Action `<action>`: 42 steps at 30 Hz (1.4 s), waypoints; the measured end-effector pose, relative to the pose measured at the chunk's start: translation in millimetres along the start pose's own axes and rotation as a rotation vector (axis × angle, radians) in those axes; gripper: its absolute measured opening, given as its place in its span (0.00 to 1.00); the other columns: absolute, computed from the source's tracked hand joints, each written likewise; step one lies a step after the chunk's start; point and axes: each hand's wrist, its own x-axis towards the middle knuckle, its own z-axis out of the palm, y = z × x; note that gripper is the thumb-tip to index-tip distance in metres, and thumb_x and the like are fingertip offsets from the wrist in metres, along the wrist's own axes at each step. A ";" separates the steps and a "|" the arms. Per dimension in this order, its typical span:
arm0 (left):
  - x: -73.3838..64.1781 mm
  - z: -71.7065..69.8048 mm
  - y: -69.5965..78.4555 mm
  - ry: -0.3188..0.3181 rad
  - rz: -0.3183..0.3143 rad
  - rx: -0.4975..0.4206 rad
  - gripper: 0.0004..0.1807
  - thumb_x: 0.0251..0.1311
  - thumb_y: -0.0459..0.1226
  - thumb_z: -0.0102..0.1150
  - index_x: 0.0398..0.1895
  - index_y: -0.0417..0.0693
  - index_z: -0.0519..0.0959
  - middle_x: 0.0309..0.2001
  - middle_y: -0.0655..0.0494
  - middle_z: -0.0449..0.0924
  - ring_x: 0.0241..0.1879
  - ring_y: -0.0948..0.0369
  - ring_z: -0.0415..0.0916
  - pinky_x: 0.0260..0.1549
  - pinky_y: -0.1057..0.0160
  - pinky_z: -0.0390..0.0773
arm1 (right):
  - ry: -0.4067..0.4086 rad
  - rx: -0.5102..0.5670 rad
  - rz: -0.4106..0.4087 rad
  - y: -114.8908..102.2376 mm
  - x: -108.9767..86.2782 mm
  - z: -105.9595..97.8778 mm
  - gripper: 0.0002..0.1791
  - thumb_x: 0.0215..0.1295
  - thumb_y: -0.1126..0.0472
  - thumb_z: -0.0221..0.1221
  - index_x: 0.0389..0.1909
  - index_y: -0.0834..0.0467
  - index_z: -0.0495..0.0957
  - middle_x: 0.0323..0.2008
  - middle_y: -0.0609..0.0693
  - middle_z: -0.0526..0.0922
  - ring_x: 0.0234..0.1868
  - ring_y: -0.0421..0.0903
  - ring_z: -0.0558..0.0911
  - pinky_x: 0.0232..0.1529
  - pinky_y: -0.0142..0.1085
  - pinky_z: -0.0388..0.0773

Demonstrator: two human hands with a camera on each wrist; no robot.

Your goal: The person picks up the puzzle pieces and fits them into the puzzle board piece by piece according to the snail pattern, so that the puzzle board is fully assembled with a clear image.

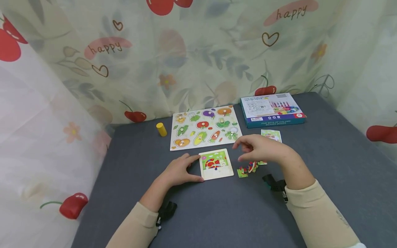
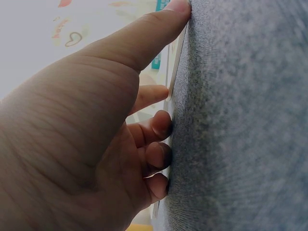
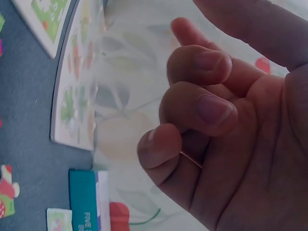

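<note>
A small square jigsaw board (image 1: 216,174) with a pale frame and a red, green and white picture lies on the table. My left hand (image 1: 177,171) rests at its left side, thumb and index finger spread straight to its two left corners. In the left wrist view, the other fingers (image 2: 158,155) bend loosely beside the board's edge. Above the table, to the right of the board, hovers my right hand (image 1: 263,148), its fingers loosely curled around nothing. Under it lie several loose jigsaw pieces (image 1: 243,173), partly overlapping and partly hidden by the hand.
Behind the small board lies a larger vegetable peg puzzle (image 1: 192,134). A yellow cylinder (image 1: 161,129) stands at its left, and a blue-and-white box (image 1: 273,109) lies at its right. A small picture card (image 1: 272,135) lies beyond my right hand. Patterned curtain (image 1: 198,62) hangs along the table's back.
</note>
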 end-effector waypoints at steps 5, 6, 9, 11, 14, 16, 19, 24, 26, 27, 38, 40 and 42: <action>0.3 0.1 -0.9 0.007 -0.002 0.003 0.51 0.50 0.66 0.73 0.77 0.62 0.68 0.40 0.60 0.68 0.35 0.59 0.67 0.35 0.57 0.66 | -0.027 0.039 0.031 9.8 -1.3 -2.0 0.18 0.64 0.61 0.71 0.51 0.61 0.78 0.22 0.48 0.67 0.21 0.44 0.65 0.27 0.38 0.65; 0.5 0.4 -1.1 0.010 0.000 0.003 0.51 0.50 0.66 0.73 0.77 0.62 0.68 0.40 0.60 0.68 0.35 0.59 0.67 0.35 0.57 0.66 | -0.038 0.049 0.034 11.8 -1.2 -1.9 0.18 0.63 0.62 0.71 0.51 0.62 0.78 0.22 0.48 0.67 0.21 0.44 0.65 0.27 0.39 0.66; 0.9 1.6 -1.7 0.013 0.005 0.011 0.50 0.51 0.66 0.72 0.77 0.63 0.68 0.39 0.61 0.68 0.35 0.60 0.67 0.35 0.58 0.67 | -0.076 0.056 0.060 16.6 -0.2 -0.2 0.18 0.62 0.65 0.70 0.50 0.64 0.77 0.21 0.48 0.67 0.21 0.44 0.66 0.28 0.39 0.66; 0.9 2.2 -2.0 0.012 0.009 0.014 0.49 0.51 0.65 0.72 0.77 0.63 0.68 0.39 0.61 0.68 0.35 0.60 0.67 0.34 0.58 0.66 | -0.102 0.047 0.096 18.6 0.7 1.6 0.18 0.61 0.65 0.71 0.49 0.65 0.78 0.21 0.48 0.68 0.22 0.44 0.66 0.29 0.39 0.65; 0.4 2.6 -2.6 0.008 0.007 0.015 0.48 0.53 0.65 0.72 0.76 0.63 0.68 0.39 0.61 0.68 0.34 0.60 0.67 0.33 0.59 0.66 | -0.136 0.023 0.158 21.3 3.6 5.8 0.18 0.59 0.64 0.72 0.47 0.65 0.78 0.21 0.49 0.70 0.22 0.44 0.67 0.29 0.39 0.64; 0.3 2.4 -3.0 0.007 0.007 0.009 0.48 0.53 0.65 0.71 0.76 0.63 0.69 0.39 0.61 0.67 0.34 0.60 0.66 0.33 0.59 0.65 | -0.158 0.014 0.190 22.6 6.2 10.0 0.19 0.57 0.64 0.73 0.46 0.64 0.78 0.21 0.49 0.71 0.23 0.44 0.68 0.30 0.39 0.63; 0.3 1.9 -3.3 0.010 0.007 0.004 0.47 0.53 0.64 0.72 0.76 0.63 0.69 0.39 0.60 0.67 0.34 0.60 0.66 0.33 0.59 0.65 | -0.184 0.000 0.220 24.2 11.5 19.5 0.18 0.55 0.66 0.74 0.43 0.62 0.78 0.20 0.49 0.71 0.22 0.43 0.68 0.29 0.38 0.63; -0.5 1.3 -3.4 0.006 0.010 0.000 0.47 0.53 0.64 0.71 0.76 0.64 0.69 0.39 0.61 0.68 0.34 0.60 0.67 0.33 0.59 0.66 | -0.205 -0.124 0.240 21.3 17.3 36.3 0.20 0.50 0.65 0.78 0.40 0.58 0.77 0.28 0.50 0.74 0.29 0.46 0.71 0.32 0.40 0.66; -0.7 0.9 -3.1 0.004 0.012 -0.005 0.47 0.53 0.64 0.71 0.76 0.64 0.69 0.39 0.61 0.68 0.34 0.60 0.67 0.33 0.59 0.66 | -0.204 -0.168 0.250 18.8 17.9 40.6 0.21 0.49 0.65 0.78 0.39 0.57 0.77 0.32 0.51 0.74 0.32 0.48 0.73 0.34 0.41 0.68; -0.9 0.7 -3.0 0.005 0.012 -0.006 0.47 0.53 0.64 0.71 0.76 0.64 0.69 0.39 0.61 0.68 0.34 0.60 0.67 0.33 0.59 0.66 | -0.197 -0.183 0.261 17.7 18.4 42.0 0.21 0.49 0.65 0.78 0.38 0.56 0.76 0.32 0.52 0.75 0.33 0.49 0.73 0.34 0.42 0.68; -0.1 -0.6 -1.4 0.007 0.008 -0.004 0.46 0.54 0.63 0.72 0.76 0.64 0.69 0.39 0.60 0.68 0.34 0.59 0.67 0.33 0.58 0.66 | -0.106 -0.221 0.256 28.5 24.7 39.6 0.19 0.51 0.65 0.77 0.39 0.57 0.77 0.30 0.51 0.76 0.28 0.48 0.74 0.31 0.41 0.69; -0.5 -0.4 -1.5 0.006 0.009 -0.005 0.46 0.54 0.64 0.72 0.76 0.64 0.69 0.39 0.60 0.68 0.35 0.59 0.67 0.33 0.58 0.66 | -0.110 -0.178 0.231 33.2 26.2 38.2 0.17 0.53 0.65 0.76 0.38 0.57 0.78 0.27 0.51 0.77 0.25 0.47 0.74 0.29 0.40 0.69; -1.0 -0.1 -1.8 0.005 0.010 -0.003 0.46 0.54 0.64 0.71 0.76 0.64 0.69 0.39 0.60 0.68 0.35 0.60 0.67 0.34 0.58 0.66 | -0.122 -0.140 0.211 38.4 27.6 37.0 0.15 0.54 0.65 0.75 0.37 0.58 0.79 0.23 0.50 0.76 0.23 0.45 0.74 0.27 0.38 0.68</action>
